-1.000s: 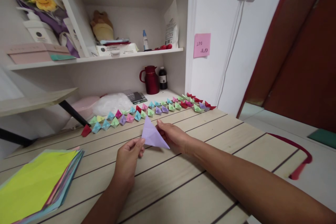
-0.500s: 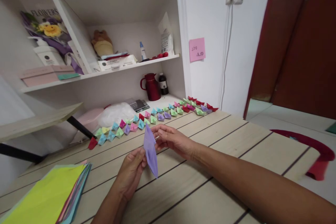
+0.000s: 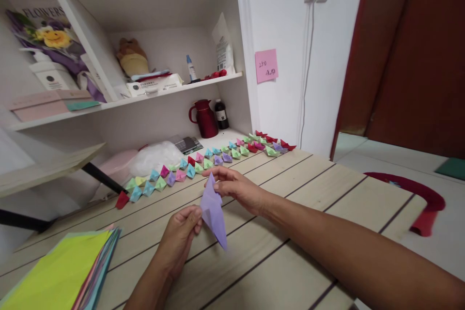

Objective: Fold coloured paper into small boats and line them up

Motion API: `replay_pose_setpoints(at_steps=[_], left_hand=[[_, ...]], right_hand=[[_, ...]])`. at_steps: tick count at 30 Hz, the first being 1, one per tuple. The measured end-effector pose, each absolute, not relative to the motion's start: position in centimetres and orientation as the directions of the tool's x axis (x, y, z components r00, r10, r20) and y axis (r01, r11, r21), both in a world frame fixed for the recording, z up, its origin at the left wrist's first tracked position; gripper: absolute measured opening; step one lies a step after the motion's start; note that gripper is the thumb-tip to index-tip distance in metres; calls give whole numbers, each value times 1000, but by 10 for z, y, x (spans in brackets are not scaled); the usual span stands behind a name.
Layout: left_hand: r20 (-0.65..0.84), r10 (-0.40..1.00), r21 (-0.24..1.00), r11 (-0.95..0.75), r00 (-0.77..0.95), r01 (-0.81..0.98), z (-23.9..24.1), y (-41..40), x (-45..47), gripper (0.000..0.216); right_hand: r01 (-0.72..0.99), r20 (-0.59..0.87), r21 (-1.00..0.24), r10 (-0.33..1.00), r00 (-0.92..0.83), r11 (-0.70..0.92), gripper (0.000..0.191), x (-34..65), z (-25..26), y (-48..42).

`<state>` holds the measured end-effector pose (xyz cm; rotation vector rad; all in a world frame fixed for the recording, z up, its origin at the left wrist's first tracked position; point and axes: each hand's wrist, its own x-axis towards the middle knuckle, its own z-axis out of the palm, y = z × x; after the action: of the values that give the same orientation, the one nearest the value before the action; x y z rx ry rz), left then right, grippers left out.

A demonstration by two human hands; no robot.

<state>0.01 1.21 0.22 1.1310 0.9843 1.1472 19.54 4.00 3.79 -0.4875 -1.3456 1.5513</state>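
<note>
A folded sheet of purple paper (image 3: 213,210) is held up above the wooden table, tilted, with a pointed top and bottom. My left hand (image 3: 183,232) pinches its left edge between thumb and fingers. At the upper right edge my right hand (image 3: 236,188) grips it, the thumb on the near side and the fingertips partly hidden behind the paper. Beyond the hands, small folded paper boats stand in rows, among them a red paper boat (image 3: 122,200) at the near left end and a pink paper boat (image 3: 180,176).
A stack of coloured paper (image 3: 61,266), yellow on top, lies at the table's left front. White shelves (image 3: 174,91) rise behind the table (image 3: 276,252), with a red jug (image 3: 206,118) and a dark bottle (image 3: 221,115). A red stool (image 3: 425,198) stands at the right.
The purple paper has turned so more of its broad face shows. My right hand has closed onto its upper edge, thumb against it. The whole view has shifted slightly.
</note>
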Motion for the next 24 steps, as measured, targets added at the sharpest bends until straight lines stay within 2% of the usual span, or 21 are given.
replay_pose_setpoints(at_steps=[5,12,19,24], left_hand=[[13,992,989,6,127,-150,3,12,2,31],[39,994,991,-26,99,-131,-3,18,2,28],[1,989,999,-8,149,46,-4,16,8,24],[25,991,998,-31,131,46,-5,18,14,35]], right_hand=[[-349,262,-931,862,-434,107,39,194,34,44],[-274,235,-958,775,-587,84,54,188,25,46],[9,144,-980,746,-650,197,48,193,13,48],[200,179,-921,820,-543,334,43,193,8,54]])
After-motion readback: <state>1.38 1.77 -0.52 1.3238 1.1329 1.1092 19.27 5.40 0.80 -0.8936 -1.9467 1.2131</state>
